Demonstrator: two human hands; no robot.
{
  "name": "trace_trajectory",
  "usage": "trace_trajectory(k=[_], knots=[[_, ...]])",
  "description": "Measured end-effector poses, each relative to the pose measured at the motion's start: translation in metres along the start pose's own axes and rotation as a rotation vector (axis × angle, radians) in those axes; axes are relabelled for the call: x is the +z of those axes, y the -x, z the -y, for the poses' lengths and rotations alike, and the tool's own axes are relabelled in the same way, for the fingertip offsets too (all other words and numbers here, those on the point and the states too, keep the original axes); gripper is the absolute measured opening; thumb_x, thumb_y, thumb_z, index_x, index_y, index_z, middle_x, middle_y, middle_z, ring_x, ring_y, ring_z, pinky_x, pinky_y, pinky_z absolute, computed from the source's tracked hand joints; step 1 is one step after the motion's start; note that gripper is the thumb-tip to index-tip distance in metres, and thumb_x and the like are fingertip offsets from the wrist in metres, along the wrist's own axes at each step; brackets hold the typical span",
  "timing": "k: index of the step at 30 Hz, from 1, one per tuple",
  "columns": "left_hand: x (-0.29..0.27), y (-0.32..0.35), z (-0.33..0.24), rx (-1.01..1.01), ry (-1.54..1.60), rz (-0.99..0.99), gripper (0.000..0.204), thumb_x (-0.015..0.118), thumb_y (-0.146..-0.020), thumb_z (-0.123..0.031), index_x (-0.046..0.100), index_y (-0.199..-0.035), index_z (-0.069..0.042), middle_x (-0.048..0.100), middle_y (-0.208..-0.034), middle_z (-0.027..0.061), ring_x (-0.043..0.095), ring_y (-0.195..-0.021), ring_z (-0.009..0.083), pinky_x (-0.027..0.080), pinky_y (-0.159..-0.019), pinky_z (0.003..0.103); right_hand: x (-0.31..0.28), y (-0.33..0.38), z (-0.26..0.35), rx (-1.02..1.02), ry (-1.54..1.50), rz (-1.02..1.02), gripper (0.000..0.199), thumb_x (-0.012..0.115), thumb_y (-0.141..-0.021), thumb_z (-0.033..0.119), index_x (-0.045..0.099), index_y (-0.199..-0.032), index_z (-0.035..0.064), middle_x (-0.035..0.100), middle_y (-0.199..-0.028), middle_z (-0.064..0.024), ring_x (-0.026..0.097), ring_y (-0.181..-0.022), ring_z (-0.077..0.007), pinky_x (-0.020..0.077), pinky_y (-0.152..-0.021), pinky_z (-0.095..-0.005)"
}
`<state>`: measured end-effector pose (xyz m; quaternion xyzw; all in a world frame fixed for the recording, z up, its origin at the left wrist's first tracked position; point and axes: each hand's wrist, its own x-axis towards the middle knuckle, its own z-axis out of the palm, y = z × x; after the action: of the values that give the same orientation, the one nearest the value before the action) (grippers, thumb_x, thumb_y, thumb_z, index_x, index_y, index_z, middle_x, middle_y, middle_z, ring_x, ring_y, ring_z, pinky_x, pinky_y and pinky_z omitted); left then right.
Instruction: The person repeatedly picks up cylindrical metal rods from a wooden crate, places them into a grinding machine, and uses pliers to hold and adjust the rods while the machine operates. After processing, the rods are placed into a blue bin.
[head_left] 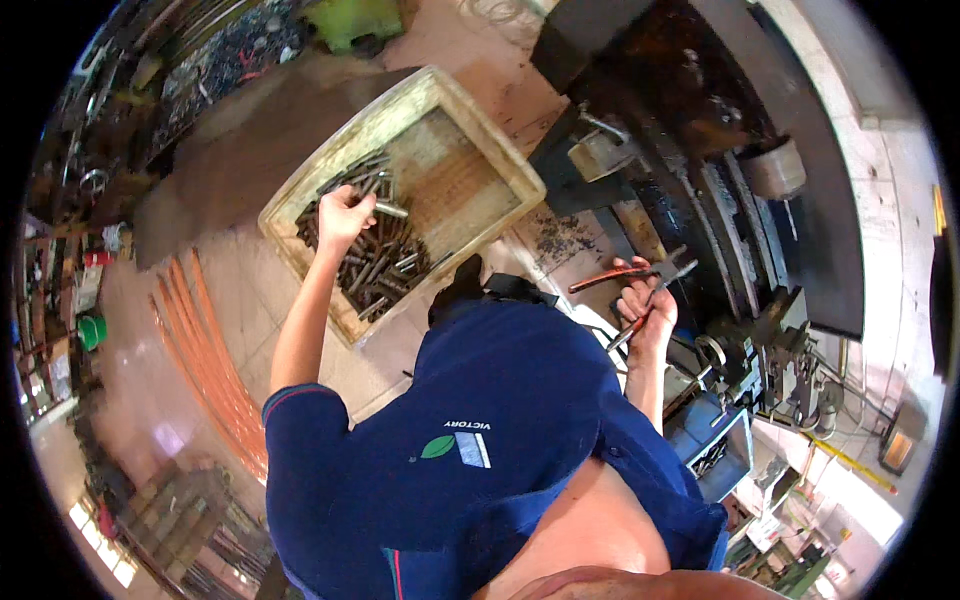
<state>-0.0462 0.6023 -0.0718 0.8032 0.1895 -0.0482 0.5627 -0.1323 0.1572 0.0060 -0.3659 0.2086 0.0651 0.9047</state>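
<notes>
Hands: left (pixel 342 215) among crate (pixel 520 165) pins (pixel 385 265), right (pixel 645 305) gripping pliers (pixel 640 275).

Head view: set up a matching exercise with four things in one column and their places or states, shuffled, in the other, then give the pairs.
Things:
1. left hand
2. right hand
3. crate
4. copper rods

Places or states:
A. lying in a bundle on the floor
B. closed on the pliers with orange handles
C. partly filled with short metal cylinders
D. reaching into the crate, picking up cylinders

Pairs: 1-D, 2-B, 3-C, 4-A
</notes>
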Motion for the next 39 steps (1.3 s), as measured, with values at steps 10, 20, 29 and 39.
trace_trajectory(k=[10,20,29,39], knots=[[0.143,0.027,-0.155,0.005,0.825,0.571,0.02,0.061,-0.082,-0.016,0.058,-0.089,0.002,0.059,-0.061,0.0106,0.061,-0.049,0.0232,0.047,-0.041,0.029,0.045,0.005,0.023,0.107,0.621,0.21,0.032,0.052,-0.064,0.008,0.055,-0.095,0.0011,0.058,-0.088,-0.0086,0.041,-0.055,-0.0062,0.0325,-0.048,-0.0202],[0.224,0.072,-0.204,0.025,0.511,0.911,0.023,0.06,-0.083,-0.016,0.06,-0.086,0.007,0.061,-0.063,0.012,0.062,-0.053,0.0199,0.051,-0.045,0.027,0.022,0.019,0.024,-0.007,0.84,0.019,0.031,0.059,-0.058,0.022,0.053,-0.08,0.0006,0.051,-0.072,-0.0056,0.048,-0.071,-0.0156,0.0384,-0.063,-0.0284],[0.255,0.061,-0.191,-0.007,0.443,1.13,0.022,0.06,-0.084,-0.017,0.06,-0.085,0.005,0.06,-0.061,0.0119,0.062,-0.052,0.0204,0.051,-0.045,0.029,0.032,0.027,0.022,-0.008,1.012,-0.299,0.028,0.059,-0.06,0.017,0.051,-0.078,-0.004,0.054,-0.069,-0.0203,0.057,-0.065,-0.028,0.043,-0.059,-0.0376],[0.29,0.051,-0.185,-0.077,0.299,1.28,0.024,0.057,-0.085,-0.019,0.058,-0.092,0.004,0.061,-0.074,0.0084,0.062,-0.057,0.0176,0.052,-0.051,0.027,0.004,0.032,0.001,-0.104,0.854,-0.472,0.019,0.056,-0.059,0.013,0.054,-0.073,0.0,0.056,-0.065,-0.0118,0.054,-0.061,-0.0241,0.0413,-0.058,-0.0333]])
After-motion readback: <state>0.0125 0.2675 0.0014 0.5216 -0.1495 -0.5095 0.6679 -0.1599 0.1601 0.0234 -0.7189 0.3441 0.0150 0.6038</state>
